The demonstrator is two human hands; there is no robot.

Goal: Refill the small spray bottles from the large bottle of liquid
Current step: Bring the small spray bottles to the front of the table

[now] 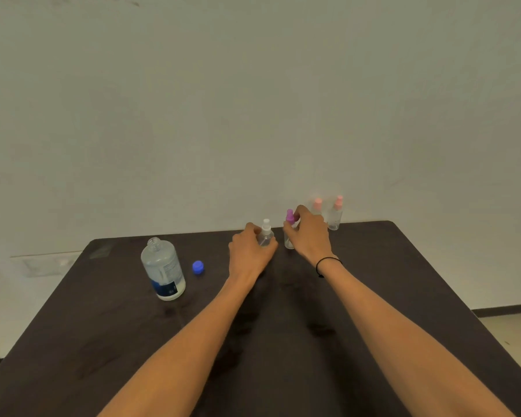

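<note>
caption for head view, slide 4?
Left hand grips white-capped spray bottle; right hand pinches purple-capped one.

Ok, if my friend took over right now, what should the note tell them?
Left hand grips the white-top spray bottle. Right hand pinches the purple-top spray bottle at its cap.
Two pink-top spray bottles stand at the table's far edge.
Large bottle stands open, its blue cap beside it.
Done: large bottle uncapped.
Left: unscrew sprayers, pour, recap. Fill levels can't be judged.
</note>
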